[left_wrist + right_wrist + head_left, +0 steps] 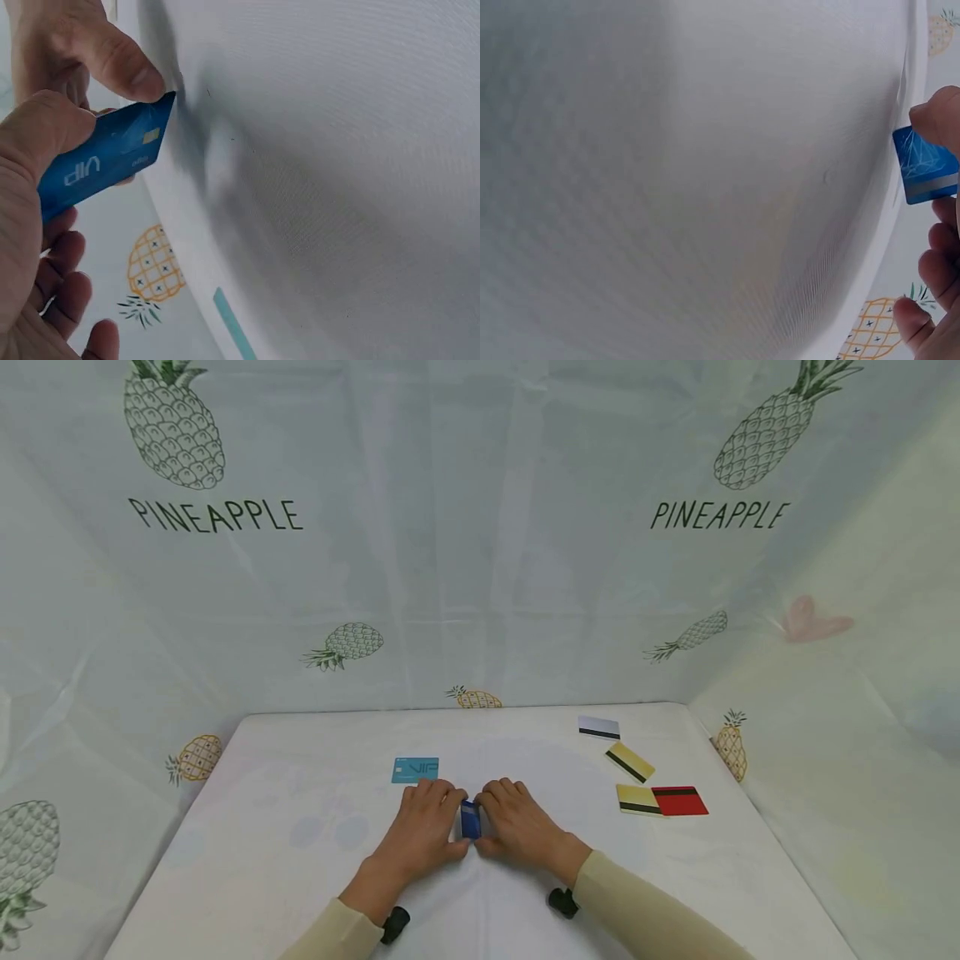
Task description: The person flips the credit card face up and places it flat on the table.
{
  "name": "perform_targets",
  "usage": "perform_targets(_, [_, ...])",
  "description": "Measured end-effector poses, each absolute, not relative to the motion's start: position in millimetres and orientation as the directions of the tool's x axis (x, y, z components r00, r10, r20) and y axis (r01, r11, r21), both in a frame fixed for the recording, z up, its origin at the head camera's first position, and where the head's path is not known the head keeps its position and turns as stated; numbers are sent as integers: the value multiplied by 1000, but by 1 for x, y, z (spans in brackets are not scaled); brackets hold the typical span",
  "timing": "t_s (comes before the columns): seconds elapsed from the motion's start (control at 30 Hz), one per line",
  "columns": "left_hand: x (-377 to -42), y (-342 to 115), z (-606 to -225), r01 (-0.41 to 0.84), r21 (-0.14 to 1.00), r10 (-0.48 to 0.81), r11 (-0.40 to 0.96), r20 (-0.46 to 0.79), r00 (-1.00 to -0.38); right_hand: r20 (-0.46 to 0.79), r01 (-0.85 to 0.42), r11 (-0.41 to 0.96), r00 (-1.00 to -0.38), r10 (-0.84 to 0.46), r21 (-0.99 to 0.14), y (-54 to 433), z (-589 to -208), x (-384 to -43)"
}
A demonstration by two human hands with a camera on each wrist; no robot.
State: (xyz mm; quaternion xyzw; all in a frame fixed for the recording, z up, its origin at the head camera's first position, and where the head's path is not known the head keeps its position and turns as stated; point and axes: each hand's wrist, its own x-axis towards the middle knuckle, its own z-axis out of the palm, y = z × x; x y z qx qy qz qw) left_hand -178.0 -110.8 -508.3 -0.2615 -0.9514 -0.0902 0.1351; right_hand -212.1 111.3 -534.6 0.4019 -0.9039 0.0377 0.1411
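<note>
A blue card (470, 820) stands up on edge between the two hands over the middle of the white table. My left hand (426, 827) pinches it from the left, its thumb lying across the face marked "VIP" in the left wrist view. From the opposite side my right hand (521, 822) grips the card's other end, thumb at a corner beside the gold chip. The right wrist view shows the blue card (926, 166) with fine pale lines and a grey stripe, partly covered by that hand. Just beyond the left fingertips a light blue VIP card (415, 769) lies flat.
On the right of the table (300, 827) lie a silver card (599, 727), a yellow card (630, 762), and another yellow card (639, 800) touching a red card (680, 801). Pineapple-printed cloth (472, 568) hangs behind and at the sides. Both wrists carry black devices.
</note>
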Motion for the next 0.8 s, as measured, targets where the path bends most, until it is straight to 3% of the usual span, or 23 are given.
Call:
perform_targets(0.2, [-178, -108, -509, 574, 146, 504, 806, 342, -793, 326, -765, 644, -605, -726, 16, 110, -535, -211])
perform_targets(0.5, [-180, -109, -513, 529, 243, 471, 813, 259, -843, 380, -777, 627, -566, -731, 49, 109, -538, -210])
perform_targets(0.8, [-181, -110, -517, 466, 148, 424, 872, 244, -872, 403, -764, 645, -580, -708, 33, 113, -528, -212])
